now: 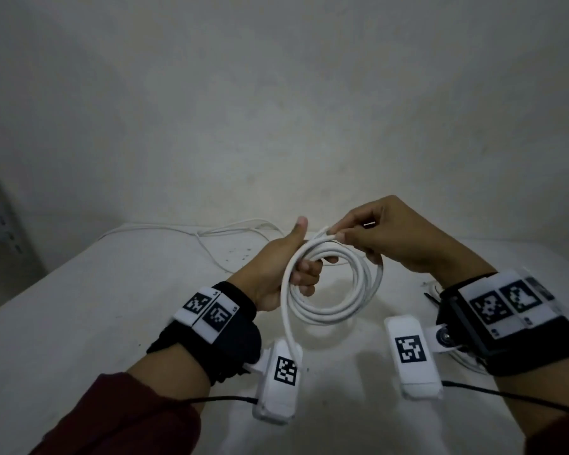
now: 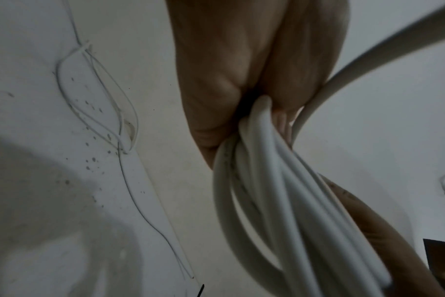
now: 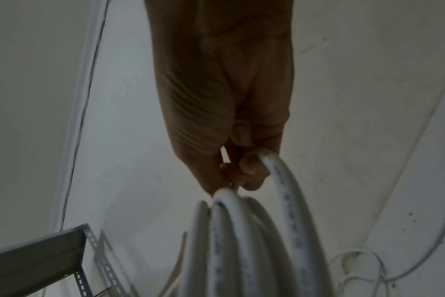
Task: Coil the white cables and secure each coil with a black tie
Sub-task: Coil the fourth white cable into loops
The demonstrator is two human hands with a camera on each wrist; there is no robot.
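Above the middle of the pale speckled surface (image 1: 112,323), the left hand (image 1: 276,274) curls its fingers round a smooth round coil of thick white cable (image 1: 335,290); the right hand (image 1: 391,238) pinches its top end.

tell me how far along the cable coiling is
Done: the thick white cable is wound into several loops. In hand: left hand grips the coil, right hand pinches its end at the top. Left: no black tie on it yet, and a thin white cable lies loose on the table.

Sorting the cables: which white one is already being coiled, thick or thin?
The thick white cable, looped between the left hand and right hand; the thin white cables lie loose on the table.
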